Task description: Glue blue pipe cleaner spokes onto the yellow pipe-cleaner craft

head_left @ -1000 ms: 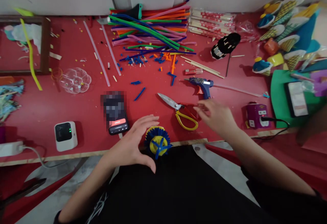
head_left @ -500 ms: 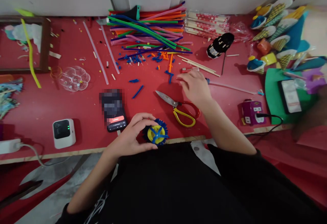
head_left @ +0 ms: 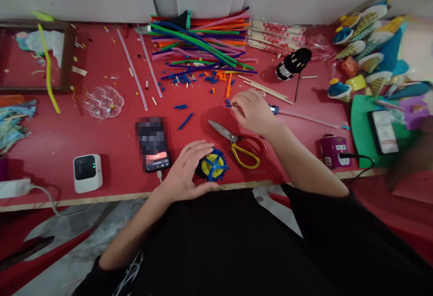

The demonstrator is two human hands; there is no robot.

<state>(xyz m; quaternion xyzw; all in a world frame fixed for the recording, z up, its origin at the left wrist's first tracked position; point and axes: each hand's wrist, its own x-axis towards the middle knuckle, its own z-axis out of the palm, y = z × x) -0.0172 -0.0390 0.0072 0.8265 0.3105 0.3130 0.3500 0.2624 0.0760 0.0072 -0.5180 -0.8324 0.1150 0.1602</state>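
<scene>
My left hand (head_left: 186,172) is curved around a round piece (head_left: 214,165) with a fringed blue rim, a yellow centre and crossing blue strips. Its fingers and thumb lie along opposite edges, loosely, close to the table's front. Farther right, my right hand (head_left: 255,112) is closed in a pinch at a short blue pipe cleaner piece (head_left: 228,102), partly hidden by the fingertips. Scissors (head_left: 233,140) with red and yellow handles lie between the hands, blades slightly apart. A loose blue pipe cleaner length (head_left: 186,120) rests left of them.
Coloured pipe cleaners (head_left: 203,39) are piled at the back. A phone (head_left: 154,145) and a white device (head_left: 88,173) lie left. A black fuzzy figure (head_left: 292,64), thin sticks (head_left: 265,88) and a purple power adapter (head_left: 335,152) are right. A clear compartment dish (head_left: 103,102) stands left.
My left hand and the round piece have shifted slightly forward and right, with the fingers spread a little wider. My right hand has moved slightly left, its fingertips down at the short blue piece.
</scene>
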